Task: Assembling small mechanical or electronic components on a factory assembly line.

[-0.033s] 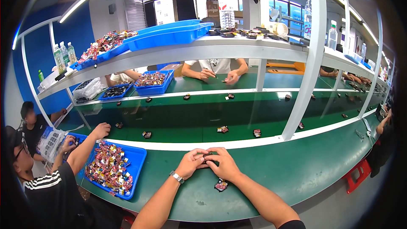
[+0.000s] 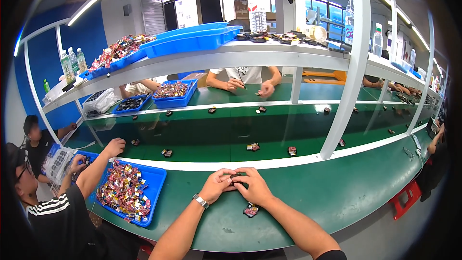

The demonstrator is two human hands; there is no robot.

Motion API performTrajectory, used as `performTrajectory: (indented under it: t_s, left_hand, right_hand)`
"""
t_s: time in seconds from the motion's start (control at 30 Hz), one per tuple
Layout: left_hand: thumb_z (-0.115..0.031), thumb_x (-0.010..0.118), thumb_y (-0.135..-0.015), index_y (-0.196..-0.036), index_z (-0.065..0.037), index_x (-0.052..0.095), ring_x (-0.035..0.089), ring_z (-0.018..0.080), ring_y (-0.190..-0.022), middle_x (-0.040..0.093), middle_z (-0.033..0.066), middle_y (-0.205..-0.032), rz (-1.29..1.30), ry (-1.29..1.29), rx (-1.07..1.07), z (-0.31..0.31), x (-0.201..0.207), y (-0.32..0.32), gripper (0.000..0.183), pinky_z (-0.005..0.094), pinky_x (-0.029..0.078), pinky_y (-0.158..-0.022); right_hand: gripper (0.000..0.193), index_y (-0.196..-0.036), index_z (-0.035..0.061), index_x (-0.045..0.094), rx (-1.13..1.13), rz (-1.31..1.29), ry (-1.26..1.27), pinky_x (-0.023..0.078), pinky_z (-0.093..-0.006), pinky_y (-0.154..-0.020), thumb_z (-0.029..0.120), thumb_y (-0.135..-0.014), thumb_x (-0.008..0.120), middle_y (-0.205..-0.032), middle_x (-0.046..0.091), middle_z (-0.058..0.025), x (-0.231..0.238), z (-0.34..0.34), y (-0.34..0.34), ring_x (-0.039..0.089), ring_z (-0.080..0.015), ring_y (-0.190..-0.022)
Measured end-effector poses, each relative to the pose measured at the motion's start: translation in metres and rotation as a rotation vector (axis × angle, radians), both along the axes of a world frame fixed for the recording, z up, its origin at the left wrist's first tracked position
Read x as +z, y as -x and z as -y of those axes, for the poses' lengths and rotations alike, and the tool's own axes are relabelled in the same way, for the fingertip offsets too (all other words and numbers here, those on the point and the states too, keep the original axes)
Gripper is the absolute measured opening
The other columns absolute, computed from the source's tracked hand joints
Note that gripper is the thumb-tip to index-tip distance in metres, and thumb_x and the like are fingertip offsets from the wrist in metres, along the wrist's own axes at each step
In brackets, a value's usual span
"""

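My left hand (image 2: 217,186) and my right hand (image 2: 251,186) meet over the green worktop (image 2: 298,212). Their closed fingers pinch a small black part (image 2: 235,179) between them, mostly covered by the fingertips. Just below my right hand, a small black piece with a pink and yellow wrapped part (image 2: 250,210) lies on the worktop. To the left of my hands stands a blue tray (image 2: 158,178), heaped with small red, yellow and white wrapped parts (image 2: 122,192).
Beyond a white rail (image 2: 202,166), a dark green conveyor belt (image 2: 211,137) carries several scattered small parts. A white post (image 2: 344,77) rises at right. A co-worker's hand (image 2: 114,148) reaches past the tray at left. Blue trays (image 2: 192,38) sit on the overhead shelf.
My hands and the part in them look unmoved. Across the belt, one hand of the co-worker has shifted slightly.
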State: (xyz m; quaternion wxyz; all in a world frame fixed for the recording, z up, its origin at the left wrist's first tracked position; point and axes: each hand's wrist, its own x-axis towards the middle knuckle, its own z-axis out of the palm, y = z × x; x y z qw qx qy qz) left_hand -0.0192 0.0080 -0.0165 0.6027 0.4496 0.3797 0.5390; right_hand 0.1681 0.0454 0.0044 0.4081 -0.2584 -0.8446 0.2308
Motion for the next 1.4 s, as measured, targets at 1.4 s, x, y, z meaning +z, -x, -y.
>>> performTrajectory:
  t_s: [1.4]
  left_hand:
    - [-0.002, 0.049, -0.098, -0.124, -0.002, 0.049, 0.063, 0.0214, -0.107, 0.064, 0.0137, -0.116, -0.022, 0.029, 0.076, 0.000, 0.004, -0.006, 0.026, 0.0373, 0.055, -0.094]
  right_hand:
    - [0.017, -0.091, 0.0058, 0.069, -0.134, -0.103, -0.273, 0.052, -0.0341, -0.070, 0.002, -0.074, 0.073, -0.091, 0.061, -0.0061, 0.003, 0.001, 0.009, 0.060, -0.0238, -0.084]
